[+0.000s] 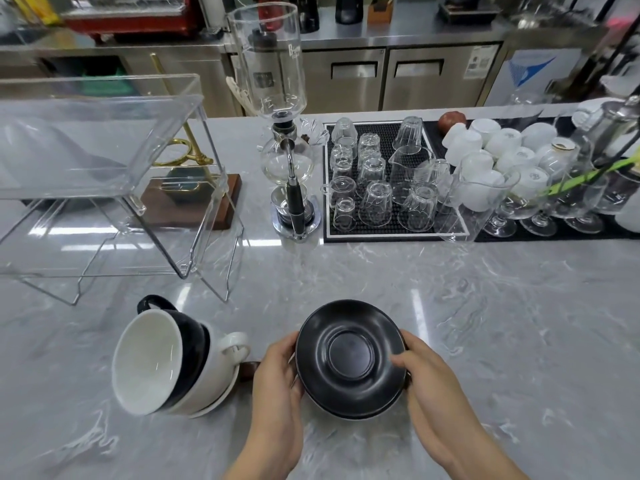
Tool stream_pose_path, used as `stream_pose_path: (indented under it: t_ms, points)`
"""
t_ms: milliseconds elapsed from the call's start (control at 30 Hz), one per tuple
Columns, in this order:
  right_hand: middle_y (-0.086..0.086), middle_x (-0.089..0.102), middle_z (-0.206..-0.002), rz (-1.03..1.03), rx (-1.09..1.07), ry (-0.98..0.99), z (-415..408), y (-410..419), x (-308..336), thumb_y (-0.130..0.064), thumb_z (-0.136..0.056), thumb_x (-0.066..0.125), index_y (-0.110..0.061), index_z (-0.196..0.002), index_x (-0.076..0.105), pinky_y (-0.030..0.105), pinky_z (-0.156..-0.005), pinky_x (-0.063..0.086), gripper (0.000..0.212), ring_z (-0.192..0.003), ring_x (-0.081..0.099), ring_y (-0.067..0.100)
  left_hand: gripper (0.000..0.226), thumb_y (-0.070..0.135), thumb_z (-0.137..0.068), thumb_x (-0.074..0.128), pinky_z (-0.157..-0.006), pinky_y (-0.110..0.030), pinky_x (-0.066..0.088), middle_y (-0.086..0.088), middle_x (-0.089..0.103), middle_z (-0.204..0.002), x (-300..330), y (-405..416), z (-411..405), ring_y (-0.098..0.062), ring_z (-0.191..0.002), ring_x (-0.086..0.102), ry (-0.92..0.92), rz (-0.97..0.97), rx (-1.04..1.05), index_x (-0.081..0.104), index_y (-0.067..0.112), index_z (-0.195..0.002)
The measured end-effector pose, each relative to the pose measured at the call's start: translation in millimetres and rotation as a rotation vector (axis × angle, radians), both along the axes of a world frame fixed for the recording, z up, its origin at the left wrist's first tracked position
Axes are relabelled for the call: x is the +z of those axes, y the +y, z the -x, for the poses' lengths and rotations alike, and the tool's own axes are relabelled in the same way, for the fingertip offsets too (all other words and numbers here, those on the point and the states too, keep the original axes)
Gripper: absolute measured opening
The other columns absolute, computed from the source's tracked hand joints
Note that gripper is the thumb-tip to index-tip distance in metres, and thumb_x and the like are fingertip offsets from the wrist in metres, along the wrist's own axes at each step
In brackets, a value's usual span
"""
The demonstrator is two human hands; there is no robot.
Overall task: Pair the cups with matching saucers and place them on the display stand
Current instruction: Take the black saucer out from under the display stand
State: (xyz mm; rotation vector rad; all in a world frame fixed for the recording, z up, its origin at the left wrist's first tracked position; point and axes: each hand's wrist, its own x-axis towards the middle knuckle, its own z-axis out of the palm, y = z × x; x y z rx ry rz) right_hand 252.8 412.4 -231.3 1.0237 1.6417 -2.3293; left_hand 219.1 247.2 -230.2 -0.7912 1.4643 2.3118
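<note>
Saucers, black ones [351,355], sit in a small stack at the lower centre of the frame, and you hold them from both sides: your left hand [277,368] curls round the left rim, your right hand [424,372] grips the right rim with its thumb lying over the top saucer. How many are in the stack you cannot tell; at least two rims show. Just left of your left hand a nested pile of cups [166,362] leans over on its side on the marble counter [485,323], a white-lined black cup on top, a white cup with its handle toward you beneath, and a pale saucer under them. Between the pile and your left hand a small brown object peeks out, too hidden to name. The clear display stand [97,161] on a wire frame fills the upper left of the frame, well apart from the saucers. A glass siphon brewer [287,150] stands at upper centre, just beside the stand. Right of it a black rubber mat [377,233] carries upturned glasses, and farther right white cups [502,147] and stemmed glasses crowd the upper right.
</note>
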Motion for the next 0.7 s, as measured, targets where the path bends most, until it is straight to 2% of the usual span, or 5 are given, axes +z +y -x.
stream_pose_path:
  t_ms: [100,300,467,600,700]
  points:
    - [0.010,0.077,-0.106,-0.026,0.007,0.011,-1.0,-0.7,-4.2,0.011,-0.087,0.045,-0.013,-0.111,0.074,0.032,-0.080,0.048,0.045,-0.100,0.069,0.023,0.034,0.023,-0.101,0.046,-0.079,-0.034,0.049,0.000,0.081,-0.088,-5.6,-1.3,0.5,-0.007,-0.078,0.076,-0.015,-0.011,-0.004,0.078,0.014,-0.094]
    - [0.008,0.078,-0.099,-0.128,0.085,0.050,-4.0,-0.2,-7.5,0.010,-0.087,0.043,-0.019,-0.104,0.076,0.031,-0.080,0.049,0.046,-0.091,0.069,0.019,0.032,0.022,-0.102,0.043,-0.080,-0.034,0.049,0.001,0.082,-0.092,-15.5,-4.0,-2.0,-0.007,-0.082,0.077,0.012,0.012,-0.016,0.074,0.013,-0.101]
    - [0.001,0.078,-0.101,-0.233,0.152,0.067,-5.4,2.9,-11.1,0.006,-0.090,0.043,-0.025,-0.105,0.075,0.036,-0.090,0.051,0.047,-0.099,0.070,0.020,0.041,0.020,-0.102,0.044,-0.082,-0.031,0.051,-0.001,0.082,-0.104,-20.9,-7.8,-1.3,-0.009,-0.095,0.077,0.063,0.049,-0.064,0.084,0.020,-0.092]
    - [-0.017,0.076,-0.113,-0.339,0.174,0.096,-8.9,7.8,-18.1,0.003,-0.096,0.044,-0.037,-0.116,0.072,0.026,-0.092,0.049,0.052,-0.107,0.068,-0.001,0.024,0.007,-0.101,0.054,-0.092,-0.035,0.052,-0.006,0.079,-0.114,-35.7,-10.3,-2.3,-0.020,-0.109,0.073,0.093,0.168,-0.060,0.076,0.014,-0.109]
    - [-0.031,0.070,-0.118,-0.445,0.177,0.155,-11.9,12.9,-24.4,-0.007,-0.102,0.048,-0.047,-0.118,0.068,0.010,-0.090,0.048,0.047,-0.112,0.061,-0.014,0.028,0.000,-0.101,0.055,-0.094,-0.028,0.053,-0.001,0.079,-0.113,-43.1,-11.7,-7.2,-0.015,-0.113,0.071,0.173,0.238,-0.090,0.072,0.016,-0.116]
